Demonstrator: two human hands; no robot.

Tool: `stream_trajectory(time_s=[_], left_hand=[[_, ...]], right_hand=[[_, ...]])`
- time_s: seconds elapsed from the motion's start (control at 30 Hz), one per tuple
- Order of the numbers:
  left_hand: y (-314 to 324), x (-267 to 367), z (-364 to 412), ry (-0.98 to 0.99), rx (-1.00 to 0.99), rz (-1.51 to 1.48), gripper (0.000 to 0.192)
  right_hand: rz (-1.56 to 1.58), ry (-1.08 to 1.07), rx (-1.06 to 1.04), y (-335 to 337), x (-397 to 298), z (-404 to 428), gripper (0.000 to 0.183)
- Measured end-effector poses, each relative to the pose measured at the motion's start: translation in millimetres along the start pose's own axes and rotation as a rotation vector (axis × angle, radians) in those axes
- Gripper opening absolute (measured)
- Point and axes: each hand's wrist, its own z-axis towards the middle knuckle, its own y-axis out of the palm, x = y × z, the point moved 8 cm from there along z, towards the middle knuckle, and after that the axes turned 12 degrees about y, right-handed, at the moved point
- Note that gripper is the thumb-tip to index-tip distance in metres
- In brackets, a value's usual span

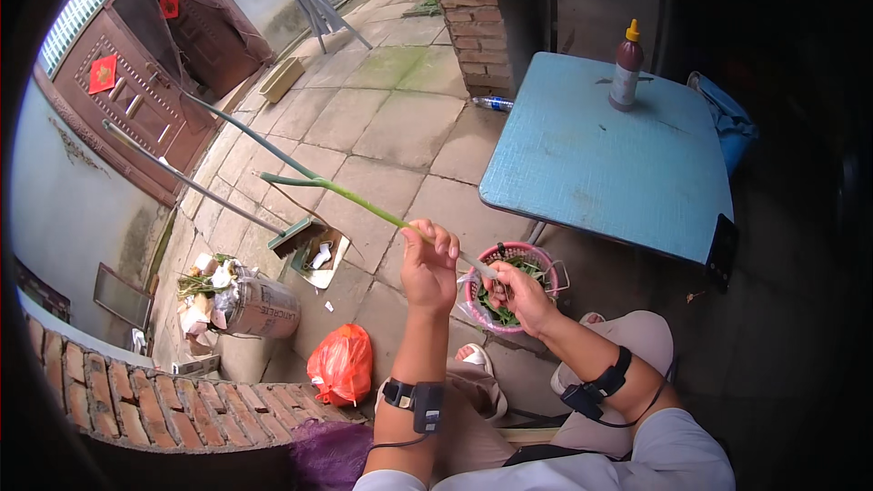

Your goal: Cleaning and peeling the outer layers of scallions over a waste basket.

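Note:
Stretched between my two hands is a long green onion (368,206), with its white stem end toward me and its green leaves pointing up and left. My left hand (431,262) grips the stalk where green turns pale. At the white root end, my right hand (522,296) has its fingers closed around the stem. Directly beneath my right hand stands a pink plastic basket (475,310), holding leafy greens (501,314) and partly lined with a clear plastic bag. My right hand and forearm hide part of the basket.
A blue table (586,157) with a sauce bottle (625,71) stands to the right. An orange plastic bag (343,363), a full trash bucket (266,307), a broom (232,198) and a dustpan (324,259) are at left. A brick wall edge (170,416) runs along the lower left.

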Motion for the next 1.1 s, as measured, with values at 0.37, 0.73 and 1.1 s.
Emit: stream_trajectory(time_s=[0.37,0.73,1.1], left_hand=[[-4,-40,-19,-0.371,-0.075,0.408,0.016],[-7,-44,-16,-0.349,-0.126,0.364,0.011],[-9,-47,-20,-0.271,-0.123,0.434,0.013]], right_hand=[[-0.484,-0.331,0.192,-14,-33,-1,0.019],[-0.583,-0.355,0.164,-9,-44,-5,0.023],[-0.408,-0.112,0.081,-23,-26,2,0.022]])
